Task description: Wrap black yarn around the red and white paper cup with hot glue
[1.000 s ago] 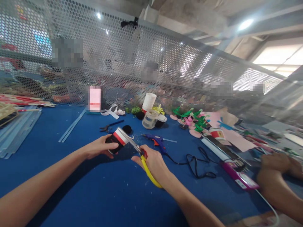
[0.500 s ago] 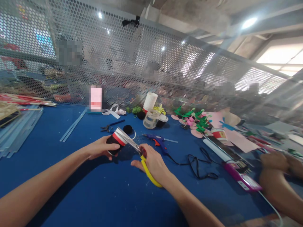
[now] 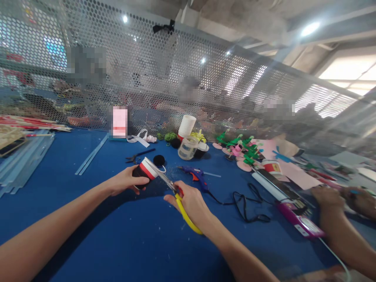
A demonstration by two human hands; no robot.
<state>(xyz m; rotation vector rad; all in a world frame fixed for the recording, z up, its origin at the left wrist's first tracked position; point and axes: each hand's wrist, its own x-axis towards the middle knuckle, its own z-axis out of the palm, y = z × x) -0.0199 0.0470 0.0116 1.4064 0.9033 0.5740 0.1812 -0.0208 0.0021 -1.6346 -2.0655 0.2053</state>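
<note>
My left hand (image 3: pixel 127 181) is closed round a paper cup (image 3: pixel 145 170) wrapped in black with a red band and a white rim, tilted with its mouth to the upper right. My right hand (image 3: pixel 190 201) grips scissors (image 3: pixel 188 219) with yellow handles. Their blades reach to the cup's rim, and a thin white strip (image 3: pixel 162 169) curls off the rim beside them. How far apart the blades stand I cannot tell. Just behind the cup lies a black ball (image 3: pixel 159 160), and pliers (image 3: pixel 136 157) rest to its left.
A blue glue gun (image 3: pixel 196 175) with a black cord lies right of the scissors. Stacked white cups (image 3: pixel 187 124) and a clear jar (image 3: pixel 188 148) stand behind. A purple power strip (image 3: pixel 302 224) is at right, near another person's hands (image 3: pixel 330 197). Glue sticks (image 3: pixel 28 160) lie at left.
The white strip at the cup's rim curls lower and tighter, and the scissors have shifted slightly. The other person's hands at right have moved up a little.
</note>
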